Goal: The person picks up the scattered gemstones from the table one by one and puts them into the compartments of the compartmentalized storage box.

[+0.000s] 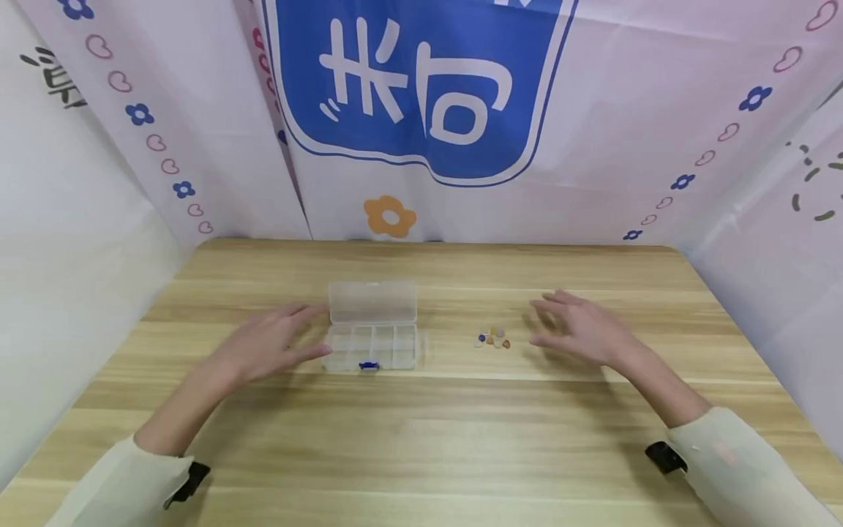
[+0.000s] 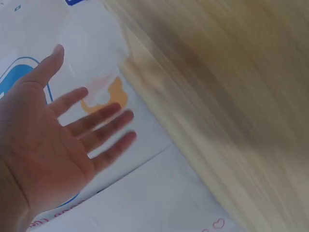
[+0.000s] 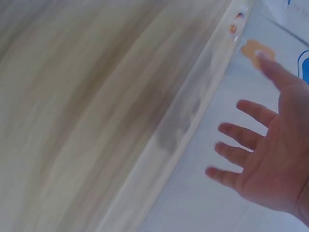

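Observation:
A clear plastic compartment box (image 1: 394, 348) lies on the table with its lid (image 1: 372, 303) tipped back and a blue latch (image 1: 369, 365) at its front edge. My left hand (image 1: 268, 344) is at the box's left side, fingers spread, thumb tip right at its edge. In the left wrist view the palm of the left hand (image 2: 53, 145) shows nothing in it. To the right of the box lies a small cluster of colored beads or stones (image 1: 490, 341). Just right of them is my right hand (image 1: 579, 329), fingers apart; its bare palm (image 3: 280, 159) shows in the right wrist view.
The wooden table (image 1: 421, 446) carries the box and the small pieces. A white printed cloth (image 1: 593, 190) hangs along its back edge, and white sheets (image 1: 79, 278) stand at both sides. Black straps (image 1: 667, 457) show at the sleeves.

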Motion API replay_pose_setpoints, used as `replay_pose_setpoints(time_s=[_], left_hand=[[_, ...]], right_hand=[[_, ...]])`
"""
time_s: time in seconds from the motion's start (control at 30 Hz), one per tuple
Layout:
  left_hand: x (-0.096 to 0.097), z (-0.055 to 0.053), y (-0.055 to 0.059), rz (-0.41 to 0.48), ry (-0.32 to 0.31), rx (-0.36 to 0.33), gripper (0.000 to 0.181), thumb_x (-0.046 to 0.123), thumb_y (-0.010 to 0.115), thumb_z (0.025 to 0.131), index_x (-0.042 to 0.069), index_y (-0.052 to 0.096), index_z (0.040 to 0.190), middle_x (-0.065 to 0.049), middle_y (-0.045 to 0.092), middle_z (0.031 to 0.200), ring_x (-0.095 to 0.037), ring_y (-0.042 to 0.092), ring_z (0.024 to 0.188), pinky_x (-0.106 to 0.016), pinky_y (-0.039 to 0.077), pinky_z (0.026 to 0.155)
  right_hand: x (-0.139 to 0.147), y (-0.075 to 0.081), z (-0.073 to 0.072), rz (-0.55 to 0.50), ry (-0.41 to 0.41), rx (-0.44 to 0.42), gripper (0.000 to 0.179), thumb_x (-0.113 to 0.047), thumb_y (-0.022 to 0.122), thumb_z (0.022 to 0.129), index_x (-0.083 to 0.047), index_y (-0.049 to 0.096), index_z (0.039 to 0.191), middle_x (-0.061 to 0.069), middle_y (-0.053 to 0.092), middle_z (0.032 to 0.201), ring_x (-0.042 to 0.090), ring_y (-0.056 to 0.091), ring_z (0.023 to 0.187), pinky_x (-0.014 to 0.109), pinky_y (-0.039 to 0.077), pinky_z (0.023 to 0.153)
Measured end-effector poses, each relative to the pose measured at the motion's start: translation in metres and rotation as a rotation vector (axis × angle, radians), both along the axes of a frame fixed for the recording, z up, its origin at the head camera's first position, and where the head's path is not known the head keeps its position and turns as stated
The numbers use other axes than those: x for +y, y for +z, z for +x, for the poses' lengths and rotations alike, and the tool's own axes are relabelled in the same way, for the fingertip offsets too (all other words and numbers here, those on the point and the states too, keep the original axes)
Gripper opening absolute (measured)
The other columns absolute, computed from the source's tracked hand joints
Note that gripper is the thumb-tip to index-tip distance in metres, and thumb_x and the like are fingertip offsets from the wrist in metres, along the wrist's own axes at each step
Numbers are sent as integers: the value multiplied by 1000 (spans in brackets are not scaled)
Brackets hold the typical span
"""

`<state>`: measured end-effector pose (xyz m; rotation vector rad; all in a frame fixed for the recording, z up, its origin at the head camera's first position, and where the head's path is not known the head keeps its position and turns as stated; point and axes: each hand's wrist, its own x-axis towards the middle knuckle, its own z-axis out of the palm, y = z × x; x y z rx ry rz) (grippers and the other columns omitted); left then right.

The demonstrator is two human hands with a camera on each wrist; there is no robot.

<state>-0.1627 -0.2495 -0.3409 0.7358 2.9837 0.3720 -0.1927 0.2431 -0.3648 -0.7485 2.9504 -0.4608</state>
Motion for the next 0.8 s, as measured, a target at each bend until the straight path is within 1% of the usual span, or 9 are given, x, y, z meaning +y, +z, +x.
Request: replay_pose_setpoints(time_s=[0.07, 0.13, 0.2, 0.27, 0.37, 0.5, 0.63, 0.8], left_hand=[[2, -4, -3, 86, -33, -41, 67, 41, 70, 99, 0, 53, 148, -27, 62, 133, -41, 67, 111, -58, 54, 93], [3, -9, -6, 183, -56, -102, 63, 33, 76, 96, -2, 57, 144, -22, 68, 119, -29, 70, 97, -47, 58, 83], [4, -15, -10, 278, -73, -172, 60, 25, 80, 93, -5, 58, 140, -15, 68, 105, -20, 67, 86, -36, 58, 73], [5, -19, -13, 337, -87, -218, 60, 20, 82, 90, -8, 59, 138, -12, 67, 96, -16, 64, 79, -30, 55, 67], [6, -23, -17, 381, -70, -261, 59, 16, 85, 87, -9, 60, 135, -8, 62, 87, -15, 59, 72, -26, 50, 61], [6, -25, -21, 410, -35, -301, 60, 14, 87, 85, -8, 62, 134, -5, 57, 82, -17, 54, 70, -25, 46, 60], [5, -27, -25, 446, -37, -336, 62, 13, 88, 83, -9, 61, 135, -6, 58, 82, -17, 53, 70, -25, 46, 62], [3, -29, -29, 496, -41, -378, 64, 11, 88, 82, -10, 60, 135, -7, 58, 84, -15, 53, 71, -24, 46, 63]], right_hand=[[-7, -2, -2, -55, 53, -1, 56, -38, 73, 97, 1, 64, 137, 25, 62, 137, 45, 57, 127, 63, 45, 104], [-14, -4, -6, -99, 99, -12, 43, -29, 77, 95, 2, 71, 124, 19, 70, 119, 37, 66, 109, 56, 53, 95], [-20, -6, -8, -118, 124, -31, 32, -23, 80, 93, 0, 75, 114, 11, 73, 107, 29, 67, 98, 49, 55, 89], [-25, -6, -11, -126, 141, -47, 24, -20, 81, 91, -2, 77, 107, 5, 71, 98, 22, 65, 90, 43, 55, 83], [-32, -6, -14, -154, 142, -82, 19, -16, 83, 89, -3, 77, 100, 3, 69, 91, 18, 62, 84, 36, 53, 77], [-40, -6, -17, -198, 113, -160, 16, -15, 85, 87, -4, 76, 94, 2, 68, 86, 18, 60, 79, 30, 50, 71], [-43, -8, -20, -222, 67, -239, 12, -14, 84, 88, -6, 75, 90, 0, 67, 83, 15, 58, 76, 27, 48, 68], [-45, -14, -24, -237, 46, -275, 13, -10, 84, 87, -7, 71, 87, 0, 65, 80, 14, 56, 74, 26, 47, 66]])
